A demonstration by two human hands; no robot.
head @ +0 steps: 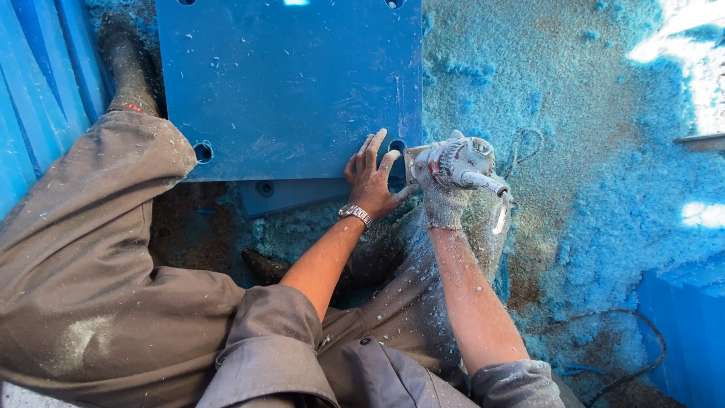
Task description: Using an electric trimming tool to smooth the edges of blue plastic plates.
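A thick blue plastic slab point(287, 83) lies flat on the ground, with round holes near its corners. My left hand point(371, 175), bare with a metal wristwatch, presses flat on the slab's near right corner beside a hole point(397, 146). My right hand point(444, 189) wears a dusty white glove and grips a small grey power tool point(462, 160) held against the slab's right edge. The tool's cord point(526, 143) loops off to the right. My knees and grey trousers crouch below the slab.
Blue plastic shavings point(604, 189) cover the ground to the right. A second blue plate point(291, 195) pokes out under the slab. Blue panels point(38, 91) stand at left, another blue block point(683, 332) at lower right, with a black cable point(642, 332) beside it.
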